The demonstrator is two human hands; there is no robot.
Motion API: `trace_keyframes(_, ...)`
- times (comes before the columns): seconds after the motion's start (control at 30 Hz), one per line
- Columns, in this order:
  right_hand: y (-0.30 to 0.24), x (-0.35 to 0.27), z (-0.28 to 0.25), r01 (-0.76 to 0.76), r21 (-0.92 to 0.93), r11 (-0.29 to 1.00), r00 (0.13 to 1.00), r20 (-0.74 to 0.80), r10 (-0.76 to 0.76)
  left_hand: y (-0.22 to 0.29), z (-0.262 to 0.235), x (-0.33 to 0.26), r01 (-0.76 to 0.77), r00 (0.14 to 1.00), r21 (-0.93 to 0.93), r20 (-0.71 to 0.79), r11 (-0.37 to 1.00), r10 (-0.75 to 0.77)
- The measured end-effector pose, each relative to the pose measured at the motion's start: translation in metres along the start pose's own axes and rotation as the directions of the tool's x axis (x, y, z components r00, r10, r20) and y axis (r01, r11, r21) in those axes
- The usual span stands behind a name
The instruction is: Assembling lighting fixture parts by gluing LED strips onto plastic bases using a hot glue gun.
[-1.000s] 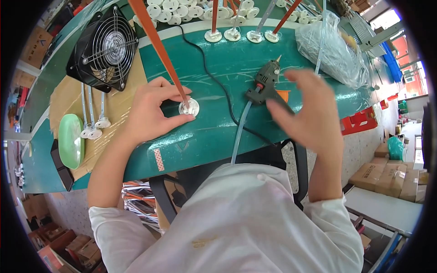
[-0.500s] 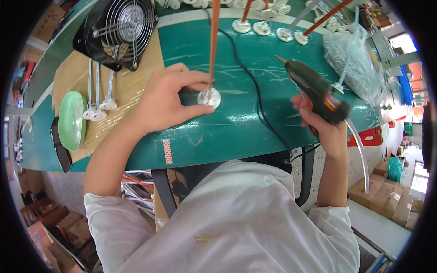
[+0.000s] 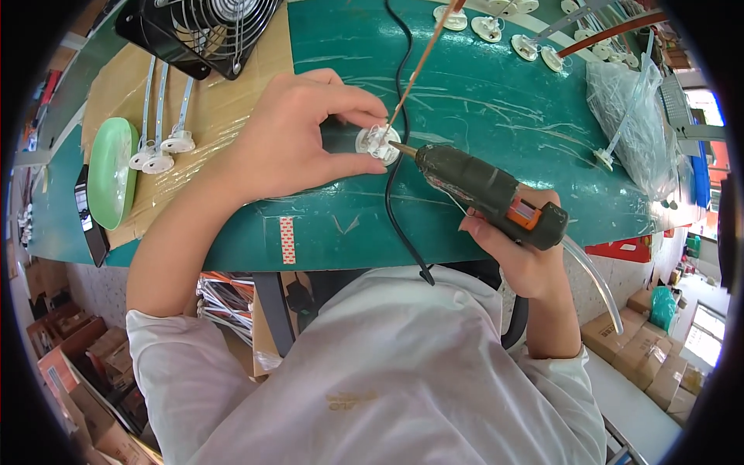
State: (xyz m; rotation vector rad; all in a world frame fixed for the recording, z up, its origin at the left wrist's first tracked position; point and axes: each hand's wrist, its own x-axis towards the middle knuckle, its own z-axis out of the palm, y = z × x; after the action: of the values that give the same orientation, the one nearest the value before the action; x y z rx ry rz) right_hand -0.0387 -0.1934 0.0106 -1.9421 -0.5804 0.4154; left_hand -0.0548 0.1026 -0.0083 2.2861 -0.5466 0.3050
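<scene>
Passage over green tabletop (image 3: 496, 93) between black cable (image 3: 408, 40) and plastic bag (image 3: 655, 147); glue gun (image 3: 477, 182) bars near side, fan (image 3: 209, 31) upper left.

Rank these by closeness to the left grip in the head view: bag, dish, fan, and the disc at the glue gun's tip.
1. Disc: between thumb and finger of the left grip.
2. Fan: ahead and to the left.
3. Dish: farther out, left.
4. Bag: across the table, far right.
</scene>
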Motion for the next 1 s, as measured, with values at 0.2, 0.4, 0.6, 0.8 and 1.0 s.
trace_keyframes(0.2, -0.0004, 0.0004, -0.0004, 0.001, -0.039, 0.999, 1.0, 0.016, 0.0, -0.0022, 0.0018, -0.0007, -0.024, 1.0, 0.004, -0.011, 1.0, 0.024)
trace_keyframes(0.4, -0.002, 0.0029, 0.0028, -0.002, -0.024, 1.0, 1.0, -0.011, 0.002, -0.002, 0.0018, -0.0004, -0.022, 1.0, 0.011, -0.012, 1.0, 0.022)
trace_keyframes(0.6, -0.0048, 0.0028, 0.0019, -0.009, -0.051, 0.999, 1.0, 0.012, 0.01, -0.0032, 0.002, -0.0009, -0.043, 0.999, -0.008, -0.025, 0.999, 0.043)
trace_keyframes(0.8, -0.0053, 0.004, 0.0002, 0.015, -0.049, 0.999, 0.999, 0.04, -0.013, -0.0025, 0.0026, -0.001, -0.02, 1.0, -0.022, -0.014, 1.0, 0.02)
trace_keyframes(1.0, -0.0046, 0.0044, 0.0013, 0.033, -0.038, 0.999, 0.999, 0.036, -0.032, -0.0018, 0.0023, -0.0001, -0.023, 1.0, -0.027, -0.012, 0.999, 0.023)
